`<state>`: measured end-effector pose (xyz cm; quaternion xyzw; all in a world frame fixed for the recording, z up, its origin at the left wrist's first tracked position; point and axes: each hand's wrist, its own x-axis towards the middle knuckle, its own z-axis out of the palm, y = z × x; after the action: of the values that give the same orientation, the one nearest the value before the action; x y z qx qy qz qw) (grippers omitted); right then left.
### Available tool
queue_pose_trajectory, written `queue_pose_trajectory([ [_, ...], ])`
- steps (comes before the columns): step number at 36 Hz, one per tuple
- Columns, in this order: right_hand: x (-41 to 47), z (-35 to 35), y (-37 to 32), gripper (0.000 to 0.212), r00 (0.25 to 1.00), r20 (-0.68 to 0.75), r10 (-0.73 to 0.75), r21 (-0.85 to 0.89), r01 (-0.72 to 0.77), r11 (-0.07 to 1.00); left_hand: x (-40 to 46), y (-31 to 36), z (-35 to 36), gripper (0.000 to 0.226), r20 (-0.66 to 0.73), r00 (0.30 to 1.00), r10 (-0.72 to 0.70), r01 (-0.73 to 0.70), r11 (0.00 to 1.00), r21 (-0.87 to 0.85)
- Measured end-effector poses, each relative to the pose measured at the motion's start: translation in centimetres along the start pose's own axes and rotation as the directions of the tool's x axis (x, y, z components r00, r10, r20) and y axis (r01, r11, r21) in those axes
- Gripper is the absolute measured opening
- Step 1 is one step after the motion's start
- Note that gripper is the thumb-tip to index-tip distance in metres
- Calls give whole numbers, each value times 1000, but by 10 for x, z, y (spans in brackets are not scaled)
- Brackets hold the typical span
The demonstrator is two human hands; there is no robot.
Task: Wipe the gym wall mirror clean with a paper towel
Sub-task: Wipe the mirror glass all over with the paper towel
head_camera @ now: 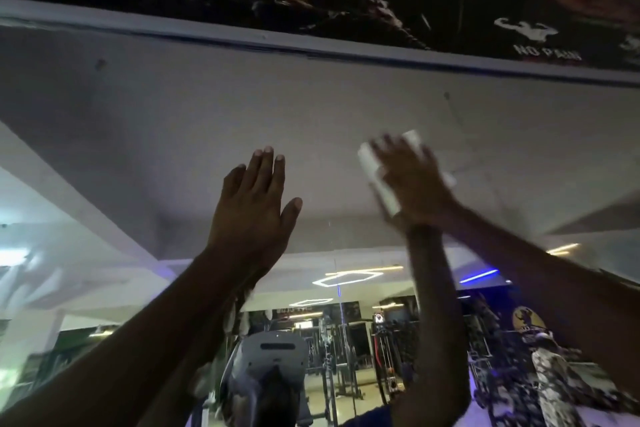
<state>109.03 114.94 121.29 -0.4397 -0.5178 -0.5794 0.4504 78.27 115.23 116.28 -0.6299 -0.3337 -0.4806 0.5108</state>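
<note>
Wiping under way: right hand (pixel 412 180) presses paper towel (pixel 377 170) flat-fingered high on mirror (pixel 173 107); left hand (pixel 256 204) open; remaining soil indiscernible.

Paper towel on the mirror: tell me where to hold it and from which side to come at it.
The paper towel is a folded white pad held flat to the mirror under the right hand. Best to cover its broad face with a flat palm, coming straight on from the room side. Its edges lie against the glass, so pinching them probably lifts it off.
</note>
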Motion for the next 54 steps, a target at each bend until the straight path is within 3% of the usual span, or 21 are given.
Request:
queue_pose_trajectory([
  [3, 21, -9, 54, 71, 922, 102, 373, -25, -372, 928, 0, 0, 0, 86, 15, 1000, 2, -2, 1000, 12],
  [6, 12, -14, 21, 86, 869, 42, 493, -5, -493, 870, -1, 3, -3, 87, 22, 1000, -21, 21, 1000, 0],
  [11, -98, -18, -93, 70, 994, -3, 108, 4, -108, 994, -26, 34, -2, 80, -10, 1000, -12, 12, 999, -33],
  [15, -144, -24, -41, 68, 982, 65, -176, -59, 180, 982, -50, 54, 1, 71, -60, 993, 105, -108, 993, -44],
  [18, -128, -25, 45, 76, 985, 39, 170, -125, -164, 979, -67, 55, -5, 74, -18, 993, 112, -113, 993, -22],
  [20, -121, -36, 72, 76, 880, 100, 465, -53, -462, 885, -78, 51, -9, 76, 13, 995, 99, -99, 995, -22],
  [22, -117, -36, 57, 74, 803, 127, 582, 16, -588, 808, -89, 46, -12, 77, 18, 995, 99, -98, 995, -29],
  [24, -123, -32, -3, 75, 864, 47, 501, -33, -500, 866, -100, 42, -13, 75, 21, 995, 102, -102, 995, -5],
  [27, -171, -32, -96, 77, 997, 60, 52, -41, -49, 998, -113, 40, -13, 71, 13, 992, 129, -129, 991, 46],
  [30, -184, -42, -74, 70, 959, 123, -255, 28, 254, 967, -120, 40, -14, 72, 27, 990, 141, -142, 989, 49],
  [31, -175, -42, -49, 70, 967, 116, -229, -13, 232, 973, -122, 39, -14, 74, 34, 989, 142, -143, 989, 43],
  [33, -149, -36, 8, 70, 997, 48, 63, -59, -60, 996, -127, 35, -14, 75, 45, 989, 141, -142, 989, 37],
  [35, -129, -43, 35, 78, 906, 80, 416, -41, -414, 910, -131, 32, -14, 76, 70, 987, 144, -147, 988, 42],
  [37, -121, -44, 13, 92, 820, 100, 563, 16, -567, 823, -133, 30, -15, 76, 81, 986, 148, -151, 988, 41],
  [39, -133, -46, -52, 86, 896, 76, 437, -19, -437, 899, -133, 32, -17, 76, 82, 987, 141, -144, 989, 27],
  [41, -170, -45, -118, 77, 987, 119, 109, 20, -112, 994, -134, 34, -18, 75, 80, 987, 141, -142, 990, 12],
  [43, -207, -54, -143, 74, 971, 172, -166, 129, 144, 981, -136, 31, -19, 73, 68, 986, 153, -155, 988, 25],
  [45, -204, -57, -107, 71, 951, 132, -281, 112, 268, 957, -141, 25, -20, 70, 49, 982, 185, -187, 981, 51],
  [47, -179, -48, -53, 65, 978, 110, -176, 59, 170, 984, -147, 20, -20, 68, 25, 978, 206, -207, 976, 60],
  [50, -135, -34, -9, 62, 977, 78, 200, 3, -200, 980, -150, 21, -18, 69, 47, 983, 180, -182, 983, 23],
  [54, -101, -25, -50, 74, 906, 42, 421, 9, -422, 907, -152, 24, -14, 70, 66, 989, 131, -132, 991, 10],
])
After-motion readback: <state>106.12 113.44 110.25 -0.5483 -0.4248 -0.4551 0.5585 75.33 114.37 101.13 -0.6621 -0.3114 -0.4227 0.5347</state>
